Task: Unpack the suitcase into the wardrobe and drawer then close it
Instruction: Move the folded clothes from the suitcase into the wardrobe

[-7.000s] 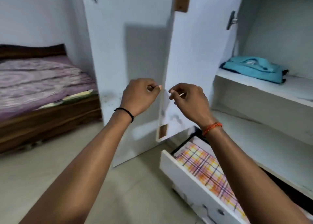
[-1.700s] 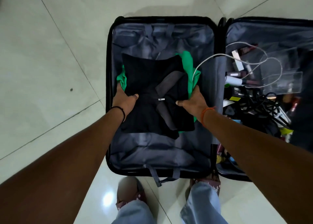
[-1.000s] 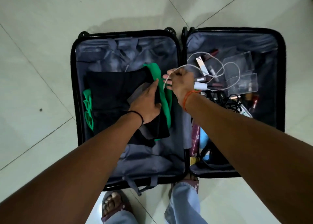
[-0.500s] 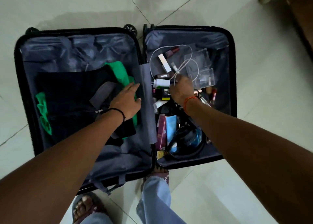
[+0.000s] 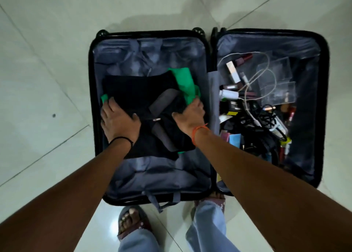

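Left hand [image 5: 119, 121] and right hand [image 5: 191, 114] are gripping the clothes [image 5: 141, 99] by their edges in the suitcase [image 5: 91, 80]; next, a level lift out.

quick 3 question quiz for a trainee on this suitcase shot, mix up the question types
1. True or false: the black folded garment lies in the same half of the suitcase as the white cable.
2. Which colour of cloth shows under the black garment? A red, B green, C yellow
3. Fill in: the left hand and the right hand each grip a ____ of the clothes stack.

Key
1. False: the garment is in the left half, the cable in the right half among small items.
2. B: the green cloth pokes out at both sides.
3. Side: thumbs on top, fingers tucked underneath.
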